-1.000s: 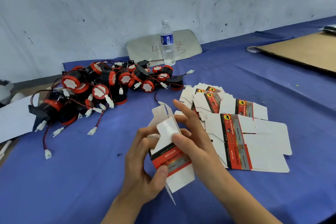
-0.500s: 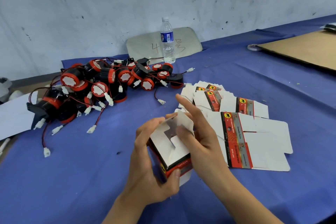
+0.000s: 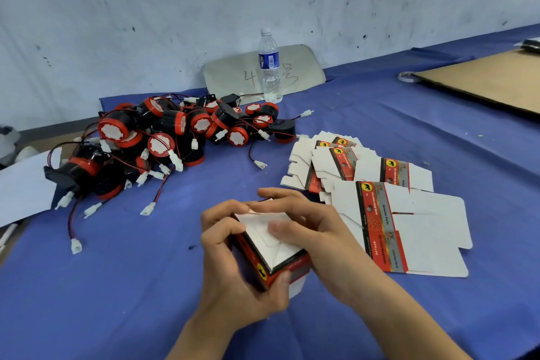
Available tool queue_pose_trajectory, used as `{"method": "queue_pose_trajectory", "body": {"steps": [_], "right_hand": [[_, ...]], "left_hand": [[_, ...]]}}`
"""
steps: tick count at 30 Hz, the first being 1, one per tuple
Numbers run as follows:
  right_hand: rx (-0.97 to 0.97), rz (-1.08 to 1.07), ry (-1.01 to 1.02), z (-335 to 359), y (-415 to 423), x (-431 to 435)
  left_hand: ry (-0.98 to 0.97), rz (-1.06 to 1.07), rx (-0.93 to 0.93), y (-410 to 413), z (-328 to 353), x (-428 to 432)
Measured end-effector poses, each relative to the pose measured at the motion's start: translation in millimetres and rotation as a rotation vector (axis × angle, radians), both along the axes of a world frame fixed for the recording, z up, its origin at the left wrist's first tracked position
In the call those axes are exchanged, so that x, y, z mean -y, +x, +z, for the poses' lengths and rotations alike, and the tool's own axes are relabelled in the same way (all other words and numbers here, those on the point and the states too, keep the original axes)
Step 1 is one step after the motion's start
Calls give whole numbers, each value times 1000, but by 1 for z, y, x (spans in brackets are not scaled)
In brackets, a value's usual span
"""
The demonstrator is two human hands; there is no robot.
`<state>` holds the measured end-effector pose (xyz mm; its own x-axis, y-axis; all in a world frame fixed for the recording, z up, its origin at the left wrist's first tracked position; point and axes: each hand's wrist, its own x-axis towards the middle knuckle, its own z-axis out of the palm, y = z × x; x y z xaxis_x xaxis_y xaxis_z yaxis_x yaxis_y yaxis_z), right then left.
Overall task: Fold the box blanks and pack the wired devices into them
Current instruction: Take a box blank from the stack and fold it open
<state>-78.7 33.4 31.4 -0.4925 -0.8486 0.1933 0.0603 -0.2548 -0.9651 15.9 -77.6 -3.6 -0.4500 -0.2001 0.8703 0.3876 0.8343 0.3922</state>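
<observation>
Left hand (image 3: 233, 266) wrapped round the half-formed box (image 3: 271, 254) above the surface (image 3: 117, 286) to steady it, right hand (image 3: 309, 231) curled over it, thumb pressing white end flaps shut, with devices (image 3: 175, 137) heaped beyond and flat blanks (image 3: 403, 222) alongside for later.

A clear water bottle (image 3: 270, 66) stands upright at the back of my blue worktop (image 3: 122, 278). Behind the bottle leans a grey panel (image 3: 233, 73); far right of it lies brown cardboard (image 3: 493, 79).
</observation>
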Motion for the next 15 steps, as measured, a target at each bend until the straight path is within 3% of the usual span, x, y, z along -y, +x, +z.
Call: {"method": "queue_pose_trajectory", "body": {"steps": [3, 15], "right_hand": [[95, 84, 30, 2, -2, -2], [-72, 80, 41, 8, -7, -5]], "left_hand": [[27, 1, -30, -4, -2, 0], [-41, 12, -37, -7, -5, 2]]}}
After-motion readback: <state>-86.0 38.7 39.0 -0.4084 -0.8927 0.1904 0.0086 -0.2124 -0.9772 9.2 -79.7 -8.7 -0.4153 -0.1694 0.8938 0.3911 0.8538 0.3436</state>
